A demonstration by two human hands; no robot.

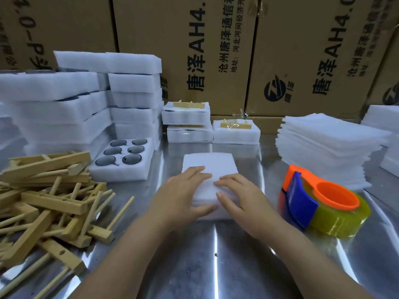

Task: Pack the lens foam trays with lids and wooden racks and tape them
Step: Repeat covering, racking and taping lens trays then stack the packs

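Note:
A white foam tray with a foam lid (208,164) on top lies in the middle of the metal table (237,266). My left hand (183,195) and my right hand (239,195) rest flat on the lid's near half, thumbs down its front side. An uncovered foam tray (123,158) holding several dark lenses sits to the left. A heap of wooden racks (49,201) lies at the far left. The tape dispenser (321,203), orange and blue with a yellowish roll, stands on the right.
Three taped packs with wooden racks on top (187,113) sit behind the tray. Tall stacks of filled foam trays (64,108) stand at the left. A pile of thin foam lids (328,147) is at the right. Cardboard boxes (216,50) wall off the back.

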